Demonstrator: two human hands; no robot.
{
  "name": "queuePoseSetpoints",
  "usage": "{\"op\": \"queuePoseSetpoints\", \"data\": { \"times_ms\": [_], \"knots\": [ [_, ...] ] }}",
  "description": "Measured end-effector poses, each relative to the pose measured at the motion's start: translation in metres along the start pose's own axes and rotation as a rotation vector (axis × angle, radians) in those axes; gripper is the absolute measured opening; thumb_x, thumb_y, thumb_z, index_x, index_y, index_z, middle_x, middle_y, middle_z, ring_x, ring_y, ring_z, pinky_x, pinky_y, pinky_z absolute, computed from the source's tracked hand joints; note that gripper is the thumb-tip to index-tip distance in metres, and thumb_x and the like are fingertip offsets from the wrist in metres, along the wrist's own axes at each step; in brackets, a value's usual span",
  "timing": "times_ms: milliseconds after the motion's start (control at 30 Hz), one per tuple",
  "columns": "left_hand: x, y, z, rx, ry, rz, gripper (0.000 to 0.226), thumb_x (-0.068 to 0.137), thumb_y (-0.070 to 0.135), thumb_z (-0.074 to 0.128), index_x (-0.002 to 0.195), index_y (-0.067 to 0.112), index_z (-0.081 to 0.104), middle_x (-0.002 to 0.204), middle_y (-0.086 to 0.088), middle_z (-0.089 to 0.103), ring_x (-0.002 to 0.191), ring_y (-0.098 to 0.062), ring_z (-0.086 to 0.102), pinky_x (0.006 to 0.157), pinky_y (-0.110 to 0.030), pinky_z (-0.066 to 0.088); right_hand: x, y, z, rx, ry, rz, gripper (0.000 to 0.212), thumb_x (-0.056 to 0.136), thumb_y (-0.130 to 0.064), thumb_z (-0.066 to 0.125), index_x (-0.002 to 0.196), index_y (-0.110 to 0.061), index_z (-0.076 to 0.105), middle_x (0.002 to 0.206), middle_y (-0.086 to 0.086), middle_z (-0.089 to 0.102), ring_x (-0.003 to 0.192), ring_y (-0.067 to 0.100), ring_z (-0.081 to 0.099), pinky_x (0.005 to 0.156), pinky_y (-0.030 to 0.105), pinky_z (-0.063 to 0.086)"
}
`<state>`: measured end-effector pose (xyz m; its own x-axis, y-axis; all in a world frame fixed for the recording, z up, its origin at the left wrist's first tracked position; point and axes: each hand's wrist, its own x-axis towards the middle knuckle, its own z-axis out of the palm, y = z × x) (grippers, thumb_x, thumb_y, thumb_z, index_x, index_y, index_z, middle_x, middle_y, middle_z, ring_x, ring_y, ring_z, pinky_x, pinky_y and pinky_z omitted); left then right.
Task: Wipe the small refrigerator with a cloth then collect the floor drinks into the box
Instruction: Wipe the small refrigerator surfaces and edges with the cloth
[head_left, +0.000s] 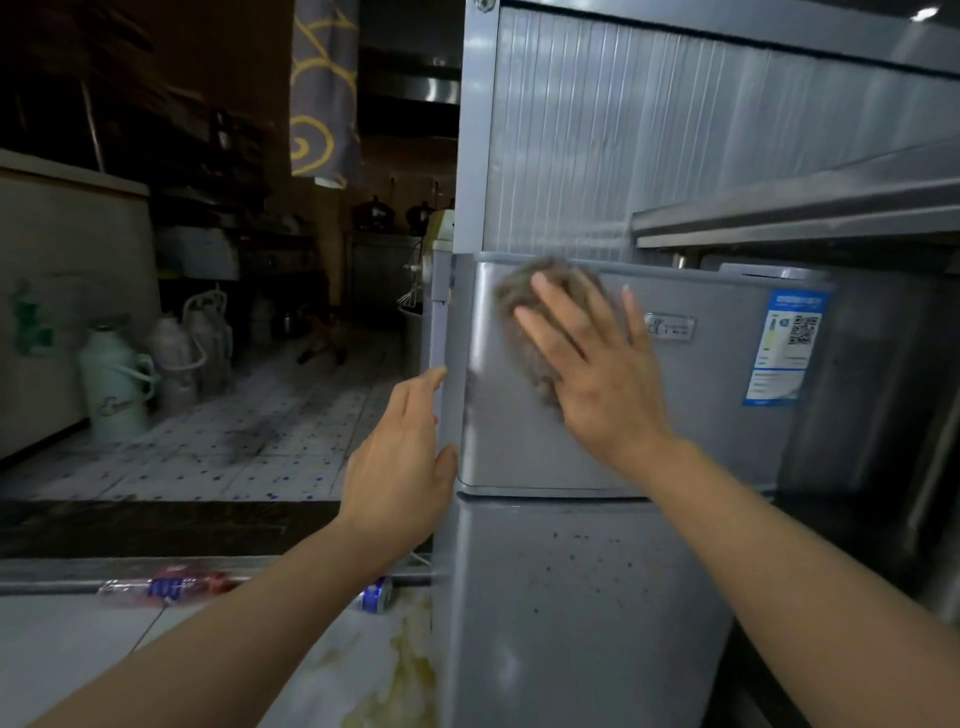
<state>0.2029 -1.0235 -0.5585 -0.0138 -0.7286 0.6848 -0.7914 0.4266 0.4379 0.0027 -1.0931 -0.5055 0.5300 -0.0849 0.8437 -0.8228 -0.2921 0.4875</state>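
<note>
Now the right hand (597, 364), fingers spread flat, presses the cloth (524, 322) against the refrigerator (571, 597); left hand (400, 467) open

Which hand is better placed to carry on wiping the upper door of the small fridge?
The right hand. It presses the grey fuzzy cloth flat against the small silver refrigerator's upper door. The left hand rests on that door's left edge and holds no cloth.

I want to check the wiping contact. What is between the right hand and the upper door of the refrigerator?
In the head view, a grey cloth lies between the right hand and the upper door.
</note>
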Motion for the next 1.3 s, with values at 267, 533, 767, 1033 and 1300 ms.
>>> {"op": "queuePoseSetpoints", "data": {
  "times_ms": [267, 533, 767, 1033, 1300],
  "knots": [
    [0.002, 0.012, 0.039, -0.057, 0.015, -0.128, 0.040, 0.090, 0.029, 0.056, 0.123, 0.021, 0.035, 0.119, 0.001, 0.054, 0.098, -0.018, 0.056, 0.082, -0.043, 0.051, -0.098, -0.053, 0.012, 0.066, -0.071, 0.262, 0.081, 0.080, -0.033, 0.067, 0.145, -0.013, 0.022, 0.153, 0.009, 0.017, 0.141, 0.035, 0.015, 0.115, 0.048, 0.016],
    [0.007, 0.010, 0.042, -0.098, 0.001, -0.171, 0.027, 0.089, 0.026, 0.057, 0.102, 0.027, 0.034, 0.106, 0.002, 0.054, 0.088, -0.017, 0.055, 0.078, -0.040, 0.051, -0.043, -0.023, -0.002, 0.048, -0.076, 0.355, 0.069, 0.084, -0.033, 0.040, 0.148, -0.016, 0.019, 0.155, 0.006, 0.012, 0.142, 0.034, 0.016, 0.116, 0.044, -0.001],
    [0.009, 0.006, 0.041, -0.091, -0.019, -0.161, 0.026, 0.089, 0.025, 0.058, 0.104, 0.022, 0.037, 0.100, 0.000, 0.054, 0.085, -0.018, 0.053, 0.075, -0.038, 0.049, -0.054, 0.003, -0.005, 0.083, -0.058, 0.548, 0.064, 0.091, -0.025, 0.042, 0.149, -0.013, 0.018, 0.158, 0.007, 0.010, 0.145, 0.030, 0.010, 0.118, 0.047, 0.007],
    [0.008, 0.007, 0.045, -0.114, 0.060, -0.149, 0.025, 0.087, 0.023, 0.061, 0.101, 0.022, 0.040, 0.090, 0.003, 0.053, 0.076, -0.015, 0.051, 0.064, -0.026, 0.040, -0.092, -0.053, 0.006, 0.268, 0.030, 0.961, 0.069, 0.089, -0.013, 0.051, 0.149, -0.005, 0.017, 0.157, 0.015, 0.003, 0.144, 0.037, 0.008, 0.115, 0.052, 0.018],
    [0.008, 0.006, 0.041, -0.100, 0.070, -0.109, 0.026, 0.087, 0.024, 0.062, 0.101, 0.022, 0.040, 0.080, 0.015, 0.048, 0.071, -0.005, 0.050, 0.061, -0.025, 0.040, -0.128, -0.101, 0.016, 0.216, -0.175, 0.464, 0.074, 0.084, -0.032, 0.049, 0.148, -0.015, 0.016, 0.157, 0.004, 0.007, 0.142, 0.034, 0.012, 0.118, 0.047, 0.010]
  ]
}}
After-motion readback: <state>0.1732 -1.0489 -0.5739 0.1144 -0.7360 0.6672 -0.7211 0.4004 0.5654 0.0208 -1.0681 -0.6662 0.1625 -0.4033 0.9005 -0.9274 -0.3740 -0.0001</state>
